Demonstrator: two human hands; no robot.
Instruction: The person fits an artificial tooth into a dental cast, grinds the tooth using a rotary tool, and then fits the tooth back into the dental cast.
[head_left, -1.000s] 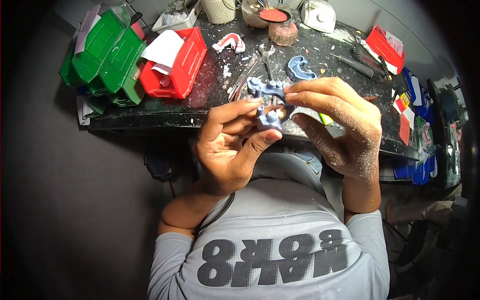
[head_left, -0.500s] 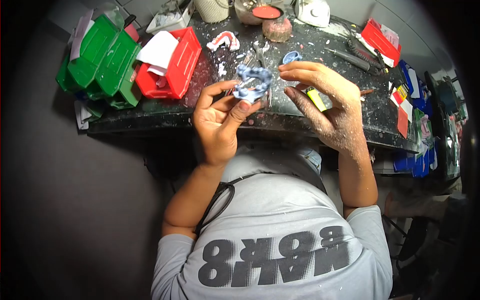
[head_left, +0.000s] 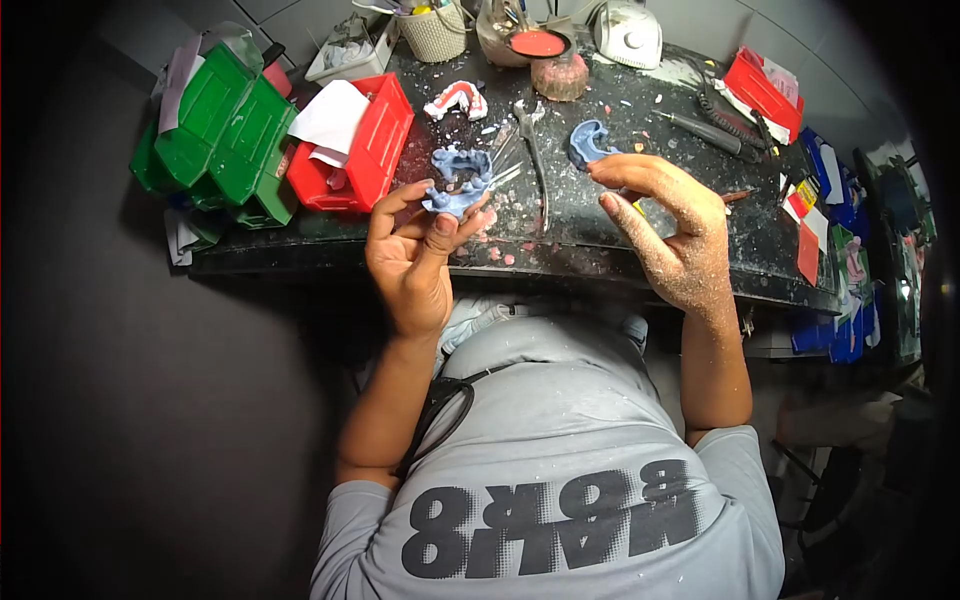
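Note:
My left hand [head_left: 412, 270] grips a blue-grey dental model [head_left: 456, 203] between thumb and fingers, held up over the near edge of the bench. The model is arch-shaped with bumpy tooth forms. My right hand [head_left: 680, 235], dusted with white powder, has its thumb and fingers apart. Its fingertips are at the near edge of a second blue dental model [head_left: 582, 143] lying on the bench; whether they touch it I cannot tell. A metal hand tool like pliers [head_left: 536, 150] lies between the two hands.
A dark bench [head_left: 590, 225] is strewn with white debris. At left stand a red bin [head_left: 380, 150] and green bins [head_left: 205, 125]. A white-and-red dental arch [head_left: 458, 98] lies farther back. At right are a pen-like handpiece [head_left: 710, 135] and another red bin [head_left: 760, 90].
My left hand has moved left with the dental model. My right hand has dropped slightly, and the second blue model now shows more fully by its fingertips. The camera view has shifted a little.

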